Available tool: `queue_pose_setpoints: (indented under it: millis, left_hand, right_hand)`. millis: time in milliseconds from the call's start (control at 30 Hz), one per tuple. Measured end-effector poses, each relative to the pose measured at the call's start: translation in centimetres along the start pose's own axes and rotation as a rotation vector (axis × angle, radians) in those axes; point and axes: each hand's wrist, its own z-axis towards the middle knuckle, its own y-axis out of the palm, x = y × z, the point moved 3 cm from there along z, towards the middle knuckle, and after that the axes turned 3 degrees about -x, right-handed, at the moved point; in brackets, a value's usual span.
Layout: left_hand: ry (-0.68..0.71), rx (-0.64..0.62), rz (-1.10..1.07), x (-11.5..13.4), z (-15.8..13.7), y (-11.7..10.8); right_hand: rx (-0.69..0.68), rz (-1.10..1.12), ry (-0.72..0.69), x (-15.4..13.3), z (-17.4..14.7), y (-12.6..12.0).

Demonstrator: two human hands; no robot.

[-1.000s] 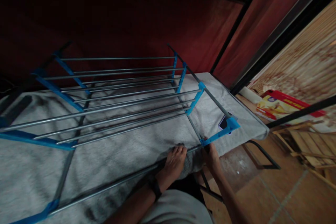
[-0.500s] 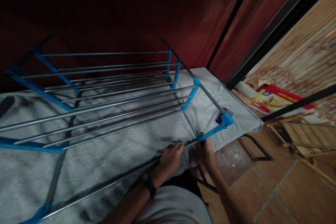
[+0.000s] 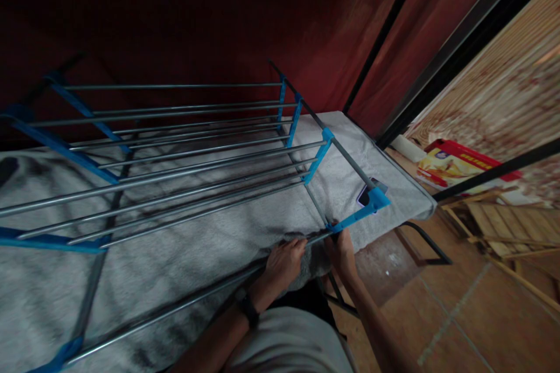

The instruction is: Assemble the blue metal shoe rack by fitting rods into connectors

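A rack of grey metal tubes [image 3: 210,180] with blue plastic brackets [image 3: 318,156] stands on a grey cloth. My left hand [image 3: 283,261], a dark watch on its wrist, is closed around the front tube [image 3: 188,301] near its right end. Just to the right, my right hand [image 3: 342,252] grips the lower blue corner bracket [image 3: 350,220] where that tube meets it. Its fingertips are partly hidden behind the joint. A phone [image 3: 366,196] lies on the cloth behind the bracket's upper end.
The grey cloth [image 3: 394,175] covers a table beside a dark red wall [image 3: 196,17]. Black metal bars [image 3: 380,41] rise at the right. Beyond them a red and yellow box [image 3: 459,164] and a wooden slatted piece [image 3: 503,224] rest by the tiled floor [image 3: 472,315].
Both hands keep their places on the tube and the corner bracket. The view has shifted very slightly; the rack's left end appears a little farther left.
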Motion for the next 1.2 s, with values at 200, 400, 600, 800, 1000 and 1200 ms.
queue_pose_setpoints:
  millis: [200,400,600,800,1000,1200]
  left_hand:
    - [0.014,-0.011,0.015,-0.3,0.0,0.3]
    - [-0.001,-0.014,0.033,-0.1,-0.1,0.0]
    - [0.005,-0.021,0.035,0.0,-0.2,-0.1]
    - [0.004,-0.018,0.034,-0.1,-0.2,0.0]
    - [0.011,-0.004,0.012,-0.2,-0.1,0.1]
    - [0.047,0.090,-0.022,0.8,-1.6,-1.4]
  right_hand:
    - [0.011,-0.006,0.010,0.2,0.0,0.1]
    - [0.010,0.004,0.030,0.4,-0.1,0.3]
    - [0.016,0.013,0.046,0.7,-0.1,0.4]
    - [0.008,-0.005,0.046,0.3,-0.2,0.2]
    - [0.011,-0.031,0.052,-0.4,-0.1,0.1]
    - [-0.048,-0.012,0.005,0.7,-0.3,-0.6]
